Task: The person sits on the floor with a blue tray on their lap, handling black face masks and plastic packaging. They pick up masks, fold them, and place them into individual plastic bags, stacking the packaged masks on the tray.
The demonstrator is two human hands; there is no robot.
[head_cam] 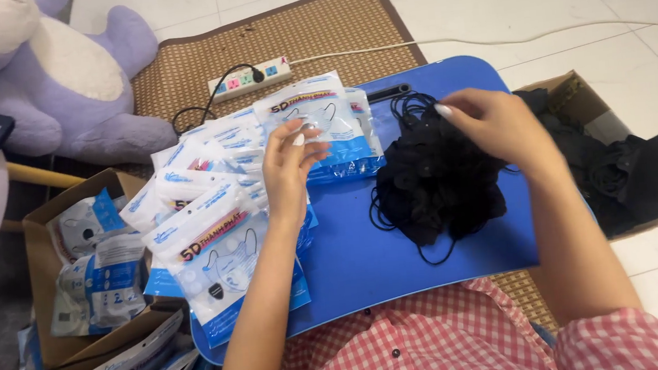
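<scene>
My left hand (289, 168) rests on a fan of clear-and-blue mask packets (213, 219) spread over the left side of a blue lap table (367, 261), fingertips touching the top packet (331, 117). My right hand (494, 127) pinches into a heap of black face masks (436, 187) with loose ear loops in the middle of the table.
A cardboard box (575, 96) with more black masks sits at the right. At the left another cardboard box (42, 258) holds filled packets. A power strip (248, 78) lies on a woven mat (331, 26), a purple plush toy (57, 74) behind.
</scene>
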